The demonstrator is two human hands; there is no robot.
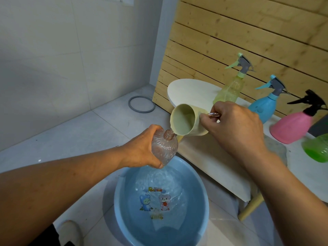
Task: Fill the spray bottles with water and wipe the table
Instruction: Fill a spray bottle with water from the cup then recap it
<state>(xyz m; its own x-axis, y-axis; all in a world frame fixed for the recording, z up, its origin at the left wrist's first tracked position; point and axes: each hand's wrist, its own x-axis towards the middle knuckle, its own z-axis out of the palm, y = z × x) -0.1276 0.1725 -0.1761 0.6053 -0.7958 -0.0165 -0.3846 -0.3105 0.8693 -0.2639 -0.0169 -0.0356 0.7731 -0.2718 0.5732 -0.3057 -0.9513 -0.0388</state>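
Observation:
My left hand [142,150] grips a clear pinkish ribbed bottle [166,148] with no cap, tilted over the blue basin [122,197] of water. My right hand [236,125] holds a cream cup [184,121] by its metal handle, tipped so its rim touches the bottle's open neck. On the white table [188,91] stand a yellow-green spray bottle [229,91], a blue spray bottle [264,105] and a pink spray bottle [292,126] with a black head. A green bottle [317,148] shows at the right edge.
A grey ring [141,104] lies on the tiled floor near the wall corner. Wooden slats [248,32] back the table. A table leg [250,208] slants down to the right of the basin. A white shoe [71,231] is at the bottom left.

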